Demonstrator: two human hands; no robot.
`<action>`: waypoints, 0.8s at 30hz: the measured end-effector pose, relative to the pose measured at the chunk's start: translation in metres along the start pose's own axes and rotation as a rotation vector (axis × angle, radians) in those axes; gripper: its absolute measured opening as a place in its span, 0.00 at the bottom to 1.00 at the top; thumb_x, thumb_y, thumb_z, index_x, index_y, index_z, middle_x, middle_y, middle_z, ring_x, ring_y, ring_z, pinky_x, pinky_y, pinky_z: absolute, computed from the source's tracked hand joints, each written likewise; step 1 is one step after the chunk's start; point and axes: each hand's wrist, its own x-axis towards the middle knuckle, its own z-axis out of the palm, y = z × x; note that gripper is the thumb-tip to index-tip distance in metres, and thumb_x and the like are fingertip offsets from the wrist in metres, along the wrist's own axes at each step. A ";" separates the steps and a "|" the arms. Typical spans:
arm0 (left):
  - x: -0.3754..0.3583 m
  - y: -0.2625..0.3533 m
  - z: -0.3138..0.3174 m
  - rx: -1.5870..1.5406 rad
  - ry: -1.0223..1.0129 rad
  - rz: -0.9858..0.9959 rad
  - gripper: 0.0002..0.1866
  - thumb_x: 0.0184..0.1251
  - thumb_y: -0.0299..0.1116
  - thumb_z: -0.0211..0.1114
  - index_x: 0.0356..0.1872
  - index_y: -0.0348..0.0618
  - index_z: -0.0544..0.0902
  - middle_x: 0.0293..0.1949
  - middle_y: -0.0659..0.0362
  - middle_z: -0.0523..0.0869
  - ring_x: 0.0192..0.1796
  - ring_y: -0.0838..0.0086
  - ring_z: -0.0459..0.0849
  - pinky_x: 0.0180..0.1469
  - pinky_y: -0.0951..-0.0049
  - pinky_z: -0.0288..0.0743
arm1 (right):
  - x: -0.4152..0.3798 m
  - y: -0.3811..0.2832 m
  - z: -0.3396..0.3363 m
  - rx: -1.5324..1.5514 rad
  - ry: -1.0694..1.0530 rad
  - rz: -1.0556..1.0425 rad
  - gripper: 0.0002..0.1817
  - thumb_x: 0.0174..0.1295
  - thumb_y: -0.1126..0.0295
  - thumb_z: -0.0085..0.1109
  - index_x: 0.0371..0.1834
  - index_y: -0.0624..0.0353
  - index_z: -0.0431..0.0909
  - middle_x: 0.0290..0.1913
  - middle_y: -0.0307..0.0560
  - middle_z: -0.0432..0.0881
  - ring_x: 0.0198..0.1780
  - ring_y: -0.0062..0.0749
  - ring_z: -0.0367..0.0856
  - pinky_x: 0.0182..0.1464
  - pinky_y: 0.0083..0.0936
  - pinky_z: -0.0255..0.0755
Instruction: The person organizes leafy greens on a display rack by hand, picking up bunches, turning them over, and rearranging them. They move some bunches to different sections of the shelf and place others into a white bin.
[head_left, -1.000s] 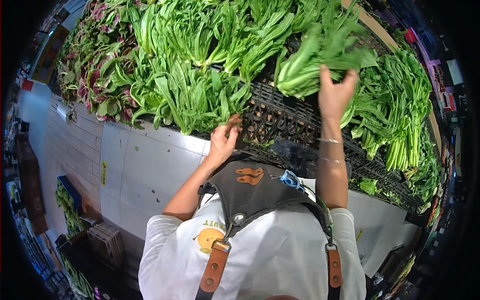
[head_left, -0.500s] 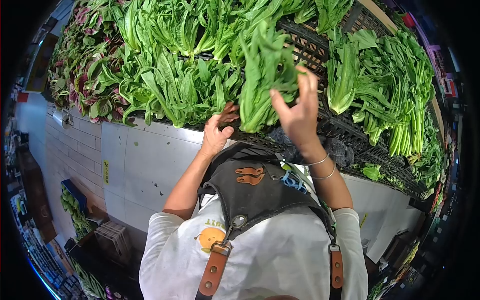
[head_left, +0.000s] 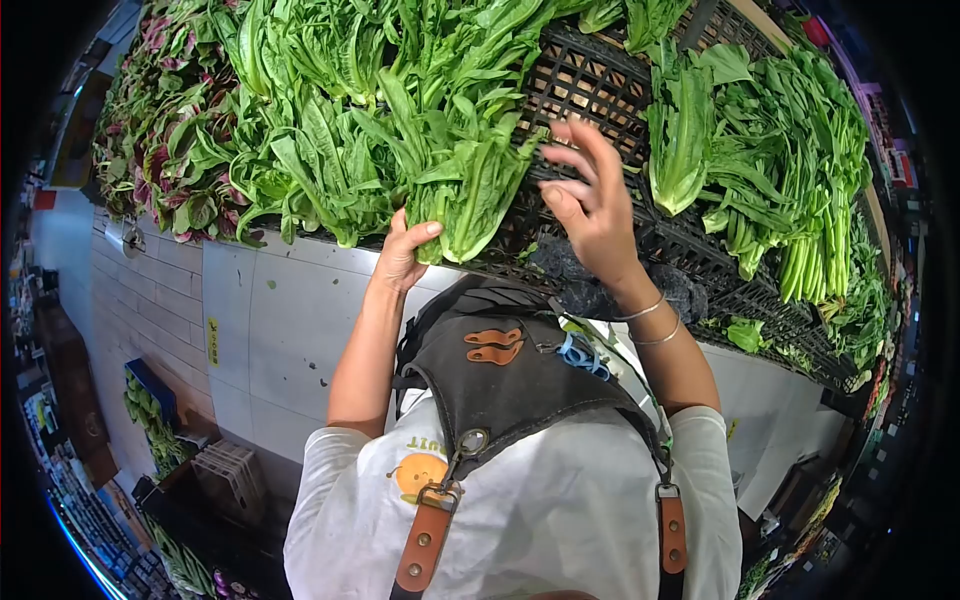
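Observation:
My left hand (head_left: 402, 252) grips a head of leaf lettuce (head_left: 475, 205) near its cut base. Its thumb lies over the pale stems, and the other fingers are hidden beneath. The lettuce rests at the front edge of the display, leaves pointing away from me, beside more heads of leafy lettuce (head_left: 325, 165). To the right of it, my right hand (head_left: 597, 205) hovers over the black plastic crate (head_left: 590, 80) with fingers apart and curved. Nothing is in that hand, and its fingertips are slightly blurred.
Red-and-green amaranth leaves (head_left: 165, 150) fill the left of the display. A single lettuce head (head_left: 680, 150) lies right of the bare crate section, next to long-stemmed greens (head_left: 805, 200). A dark fuzzy cloth-like thing (head_left: 585, 290) sits at the crate's front edge, below my right hand.
The lettuce head has moved left and down onto the row of lettuce. My right hand has come away from it, and my left hand has closed on its base.

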 end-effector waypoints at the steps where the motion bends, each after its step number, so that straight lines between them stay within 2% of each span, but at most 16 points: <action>1: 0.000 -0.001 -0.005 -0.039 0.002 -0.002 0.35 0.49 0.26 0.69 0.61 0.34 0.67 0.53 0.48 0.80 0.54 0.60 0.81 0.59 0.59 0.76 | -0.011 0.012 -0.007 -0.228 0.043 -0.098 0.25 0.60 0.74 0.60 0.62 0.58 0.67 0.57 0.55 0.75 0.50 0.39 0.80 0.48 0.32 0.80; 3: 0.001 -0.002 -0.014 -0.136 -0.010 -0.010 0.34 0.49 0.26 0.68 0.61 0.35 0.68 0.54 0.48 0.80 0.54 0.59 0.81 0.60 0.57 0.75 | -0.033 0.036 -0.019 -0.580 -0.314 -0.145 0.17 0.59 0.77 0.56 0.53 0.59 0.72 0.42 0.52 0.80 0.39 0.40 0.83 0.40 0.29 0.80; 5: 0.002 -0.001 -0.021 -0.249 -0.042 -0.028 0.34 0.49 0.25 0.67 0.62 0.36 0.69 0.55 0.48 0.80 0.54 0.57 0.81 0.61 0.56 0.74 | -0.048 0.061 -0.019 -0.801 -0.707 -0.236 0.20 0.57 0.77 0.56 0.54 0.56 0.73 0.35 0.45 0.79 0.33 0.36 0.82 0.34 0.28 0.78; 6: 0.004 -0.001 -0.023 -0.259 -0.061 -0.035 0.33 0.48 0.26 0.67 0.61 0.37 0.70 0.55 0.48 0.80 0.55 0.57 0.81 0.62 0.55 0.73 | -0.052 0.072 -0.012 -0.913 -0.788 -0.288 0.20 0.56 0.75 0.53 0.55 0.55 0.73 0.28 0.46 0.77 0.30 0.40 0.82 0.29 0.35 0.77; 9: 0.005 -0.003 -0.027 -0.229 -0.066 -0.032 0.32 0.48 0.26 0.67 0.60 0.37 0.71 0.54 0.48 0.81 0.55 0.57 0.81 0.62 0.55 0.73 | -0.049 0.094 0.008 -1.066 -1.000 -0.157 0.17 0.58 0.73 0.50 0.52 0.54 0.76 0.28 0.46 0.82 0.30 0.42 0.84 0.29 0.36 0.78; 10: 0.004 -0.001 -0.021 -0.235 -0.071 -0.036 0.31 0.49 0.24 0.65 0.60 0.36 0.71 0.52 0.50 0.81 0.54 0.60 0.82 0.60 0.59 0.75 | -0.050 0.102 0.015 -1.083 -1.038 -0.173 0.17 0.58 0.73 0.49 0.52 0.54 0.76 0.26 0.46 0.82 0.29 0.42 0.84 0.28 0.36 0.78; 12: 0.003 0.000 -0.016 -0.220 -0.066 -0.050 0.32 0.48 0.24 0.66 0.60 0.35 0.71 0.52 0.50 0.81 0.53 0.60 0.82 0.60 0.60 0.75 | -0.051 0.115 0.026 -1.114 -1.121 -0.215 0.18 0.59 0.72 0.48 0.53 0.54 0.75 0.23 0.44 0.82 0.28 0.42 0.85 0.27 0.36 0.77; 15: 0.003 -0.001 -0.014 -0.178 -0.036 -0.051 0.33 0.46 0.24 0.67 0.60 0.35 0.70 0.52 0.50 0.81 0.53 0.61 0.82 0.58 0.60 0.76 | -0.044 0.115 0.025 -1.115 -1.204 -0.198 0.18 0.61 0.71 0.47 0.54 0.54 0.75 0.24 0.44 0.82 0.29 0.40 0.85 0.26 0.34 0.77; 18: 0.003 -0.008 -0.017 -0.146 0.104 -0.099 0.35 0.45 0.23 0.70 0.59 0.38 0.67 0.51 0.50 0.80 0.52 0.62 0.82 0.55 0.61 0.78 | -0.053 0.130 0.020 -1.105 -1.104 -0.333 0.19 0.59 0.70 0.49 0.54 0.56 0.76 0.18 0.42 0.80 0.22 0.38 0.83 0.20 0.34 0.74; 24: 0.003 -0.003 -0.005 -0.169 -0.004 -0.097 0.36 0.46 0.22 0.69 0.61 0.34 0.66 0.52 0.50 0.80 0.53 0.63 0.81 0.57 0.64 0.77 | -0.051 0.133 0.020 -1.065 -1.086 -0.406 0.18 0.58 0.69 0.49 0.52 0.57 0.76 0.18 0.43 0.80 0.22 0.40 0.82 0.23 0.36 0.74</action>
